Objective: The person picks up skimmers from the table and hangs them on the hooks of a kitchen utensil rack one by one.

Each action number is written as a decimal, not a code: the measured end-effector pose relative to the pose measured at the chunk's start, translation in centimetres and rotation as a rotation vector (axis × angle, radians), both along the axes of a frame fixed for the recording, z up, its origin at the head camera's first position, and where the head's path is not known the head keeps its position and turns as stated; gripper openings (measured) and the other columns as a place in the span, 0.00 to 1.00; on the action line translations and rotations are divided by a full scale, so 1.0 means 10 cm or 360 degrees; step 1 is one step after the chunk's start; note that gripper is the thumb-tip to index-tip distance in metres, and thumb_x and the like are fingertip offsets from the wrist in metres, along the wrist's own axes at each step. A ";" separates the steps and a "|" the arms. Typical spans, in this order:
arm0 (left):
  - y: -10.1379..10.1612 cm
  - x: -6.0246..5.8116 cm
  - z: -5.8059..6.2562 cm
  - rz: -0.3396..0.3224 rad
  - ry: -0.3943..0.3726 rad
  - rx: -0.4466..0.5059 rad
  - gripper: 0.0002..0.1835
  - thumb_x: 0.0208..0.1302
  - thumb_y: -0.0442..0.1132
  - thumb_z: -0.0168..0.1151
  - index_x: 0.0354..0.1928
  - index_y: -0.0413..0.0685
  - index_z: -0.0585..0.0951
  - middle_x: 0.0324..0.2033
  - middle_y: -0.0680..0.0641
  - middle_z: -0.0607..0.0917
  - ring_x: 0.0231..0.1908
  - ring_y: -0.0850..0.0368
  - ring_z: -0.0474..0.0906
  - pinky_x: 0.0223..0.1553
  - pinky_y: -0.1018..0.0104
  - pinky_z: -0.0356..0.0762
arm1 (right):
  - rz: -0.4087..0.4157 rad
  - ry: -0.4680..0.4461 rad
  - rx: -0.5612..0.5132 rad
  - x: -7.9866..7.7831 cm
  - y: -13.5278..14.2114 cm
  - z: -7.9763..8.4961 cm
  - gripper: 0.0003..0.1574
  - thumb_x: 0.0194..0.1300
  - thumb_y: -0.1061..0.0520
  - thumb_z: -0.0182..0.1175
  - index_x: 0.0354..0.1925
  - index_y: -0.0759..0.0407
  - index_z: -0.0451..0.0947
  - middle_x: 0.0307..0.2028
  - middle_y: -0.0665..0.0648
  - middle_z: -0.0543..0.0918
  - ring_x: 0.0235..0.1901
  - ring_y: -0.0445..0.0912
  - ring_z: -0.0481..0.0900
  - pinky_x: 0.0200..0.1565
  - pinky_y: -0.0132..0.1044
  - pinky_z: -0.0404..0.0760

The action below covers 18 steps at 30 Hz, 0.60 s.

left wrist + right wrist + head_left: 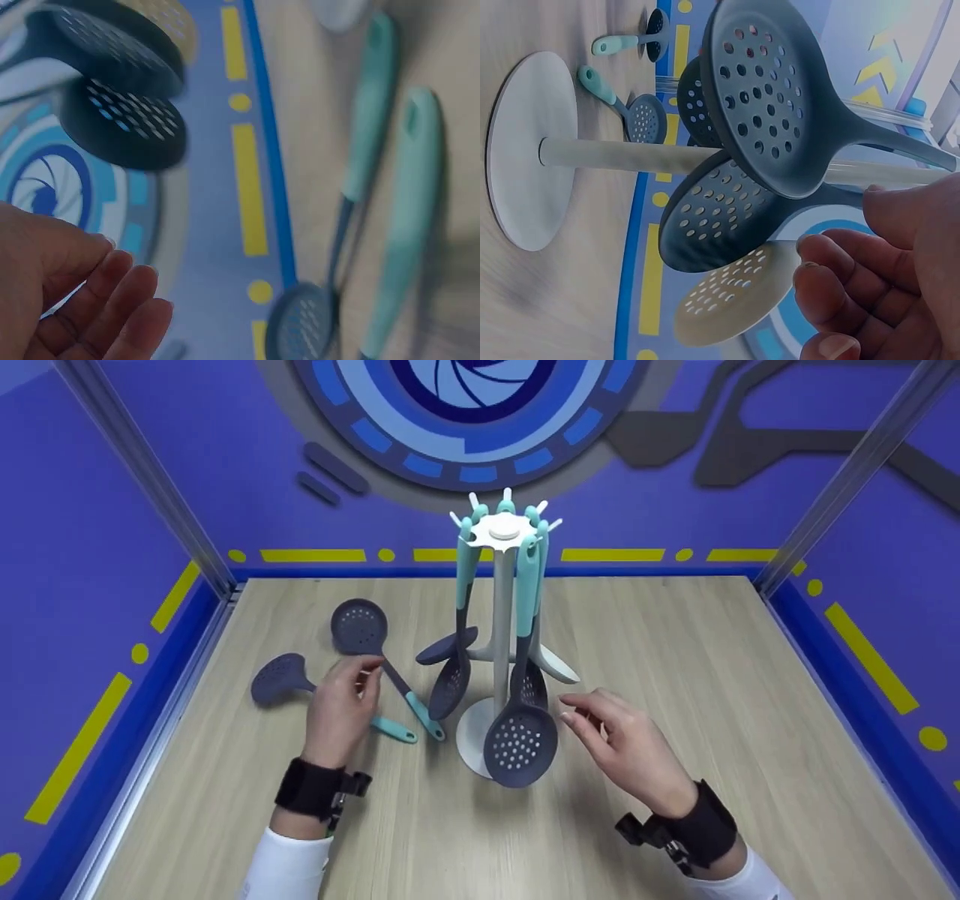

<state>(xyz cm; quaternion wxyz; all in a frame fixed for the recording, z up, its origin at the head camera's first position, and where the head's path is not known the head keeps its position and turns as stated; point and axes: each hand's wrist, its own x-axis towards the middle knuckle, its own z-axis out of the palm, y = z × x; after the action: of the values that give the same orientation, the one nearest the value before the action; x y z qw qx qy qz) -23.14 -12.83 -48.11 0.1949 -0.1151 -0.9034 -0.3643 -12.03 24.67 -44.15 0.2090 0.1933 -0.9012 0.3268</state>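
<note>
A white rotating utensil stand (501, 529) carries several hanging utensils with mint handles. Frontmost hangs a dark skimmer (521, 746) with round holes. My right hand (630, 742) hovers just right of it, fingers loosely bent and holding nothing; the right wrist view shows the skimmer's head (769, 97) beside the thumb. My left hand (341, 712) hangs over two utensils lying on the table, its fingers relaxed around nothing. One is a dark perforated ladle (358, 626). The other, a dark slotted utensil (279, 679), has its handle partly hidden beneath that hand.
The stand's round white base (472, 735) rests on a wood-grain table (675, 645). Blue walls (150, 472) with yellow marks enclose the left, back and right sides. A pale utensil (559, 664) hangs at the stand's right rear.
</note>
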 end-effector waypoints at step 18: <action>-0.49 -0.12 -0.45 0.0020 -0.0436 -0.0237 0.25 0.60 0.16 0.51 0.53 0.40 0.87 0.54 0.37 0.87 0.57 0.36 0.80 0.56 0.44 0.79 | 0.0004 0.0009 -0.0021 0.02 0.01 0.03 0.15 0.73 0.58 0.67 0.56 0.50 0.86 0.36 0.39 0.81 0.31 0.34 0.72 0.30 0.28 0.73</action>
<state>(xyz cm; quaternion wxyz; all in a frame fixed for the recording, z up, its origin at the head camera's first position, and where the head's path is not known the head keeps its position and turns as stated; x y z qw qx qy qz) -24.34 -17.74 -52.57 0.0632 -0.0728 -0.9467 -0.3073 -11.87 24.81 -43.86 0.2124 0.1940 -0.8982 0.3323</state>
